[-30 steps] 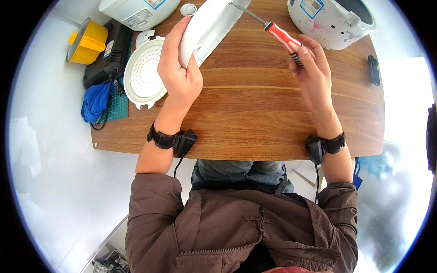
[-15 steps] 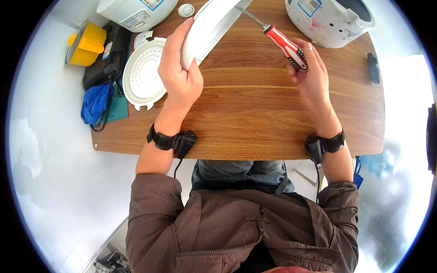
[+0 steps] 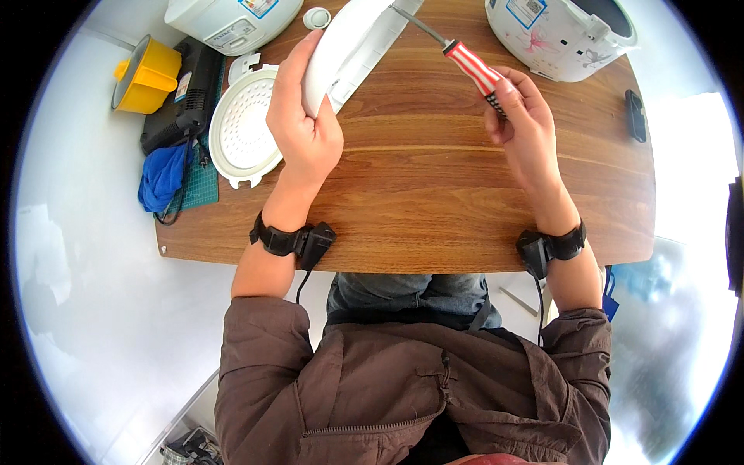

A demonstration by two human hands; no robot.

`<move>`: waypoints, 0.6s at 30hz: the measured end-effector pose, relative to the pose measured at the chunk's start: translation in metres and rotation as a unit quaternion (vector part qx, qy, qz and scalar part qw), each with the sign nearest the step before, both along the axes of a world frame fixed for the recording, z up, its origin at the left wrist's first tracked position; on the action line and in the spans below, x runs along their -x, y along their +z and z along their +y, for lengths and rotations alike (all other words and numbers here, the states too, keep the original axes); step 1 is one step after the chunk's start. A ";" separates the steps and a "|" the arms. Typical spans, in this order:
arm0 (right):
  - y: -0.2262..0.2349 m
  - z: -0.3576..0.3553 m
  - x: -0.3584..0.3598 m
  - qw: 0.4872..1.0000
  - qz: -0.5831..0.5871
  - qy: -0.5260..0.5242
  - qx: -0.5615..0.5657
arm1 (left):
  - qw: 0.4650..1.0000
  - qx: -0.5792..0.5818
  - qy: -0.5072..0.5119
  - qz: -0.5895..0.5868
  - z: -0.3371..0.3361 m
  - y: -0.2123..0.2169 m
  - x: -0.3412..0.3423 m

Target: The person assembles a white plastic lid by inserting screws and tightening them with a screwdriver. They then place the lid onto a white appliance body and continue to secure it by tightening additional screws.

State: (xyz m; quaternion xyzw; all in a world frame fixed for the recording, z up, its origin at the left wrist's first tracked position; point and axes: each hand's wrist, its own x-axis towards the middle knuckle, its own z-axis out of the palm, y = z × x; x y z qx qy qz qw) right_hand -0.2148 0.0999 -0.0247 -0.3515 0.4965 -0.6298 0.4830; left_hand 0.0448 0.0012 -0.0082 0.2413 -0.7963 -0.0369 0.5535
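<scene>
Wood-grain table (image 3: 434, 194) fills the middle of the view, set on a pale floor, with the person seated at its near edge in a brown jacket. Two white rice cookers stand at the far edge, one at the far left (image 3: 229, 19) and one at the far right (image 3: 558, 35). A round perforated white inner lid (image 3: 242, 128) lies flat on the left part of the table, beside a black box (image 3: 186, 97), a yellow cup (image 3: 147, 74) and a blue cloth (image 3: 164, 174). The left hand (image 3: 306, 128) holds a white cooker lid (image 3: 349, 43) tilted up on edge, its fingers wrapped around the lid's rim. The right hand (image 3: 523, 116) has its fingers closed on the red-and-white striped handle of a screwdriver (image 3: 465, 62), whose metal shaft points up-left to the lid. A small white cap (image 3: 316, 17) lies near the left cooker.
</scene>
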 end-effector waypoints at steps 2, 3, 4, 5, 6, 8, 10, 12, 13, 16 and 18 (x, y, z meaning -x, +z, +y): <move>0.003 0.002 0.005 0.999 -0.022 0.035 -0.015 | 1.000 -0.001 -0.001 -0.002 0.000 0.000 -0.001; 0.004 0.002 0.008 0.998 -0.041 0.052 -0.023 | 1.000 0.002 -0.002 -0.005 0.001 0.000 -0.002; 0.004 0.003 0.009 0.996 -0.059 0.066 -0.033 | 1.000 0.005 -0.006 -0.008 0.001 0.000 -0.001; 0.004 0.002 0.009 0.998 -0.038 0.052 -0.019 | 1.000 0.003 -0.007 -0.006 0.001 0.000 -0.001; 0.003 0.001 0.007 0.999 -0.016 0.037 -0.005 | 1.000 0.002 -0.008 -0.004 0.001 -0.001 -0.001; 0.001 -0.001 0.000 0.994 0.099 -0.023 0.039 | 1.000 -0.001 -0.011 -0.003 0.000 0.000 0.000; -0.003 -0.002 -0.008 0.949 0.280 -0.111 0.096 | 1.000 -0.005 -0.012 -0.005 0.001 0.000 0.001; 0.009 0.003 -0.006 0.983 0.175 -0.029 0.045 | 1.000 -0.004 -0.009 -0.002 0.001 -0.001 -0.001; 0.013 0.005 -0.003 0.992 0.121 0.011 0.020 | 1.000 -0.003 -0.010 0.000 0.001 -0.001 -0.001; 0.006 0.003 0.011 0.991 -0.089 0.089 -0.041 | 1.000 -0.001 -0.013 -0.006 0.000 -0.001 -0.004; 0.002 0.002 0.014 0.984 -0.127 0.108 -0.059 | 1.000 -0.002 -0.019 -0.005 0.000 -0.001 -0.001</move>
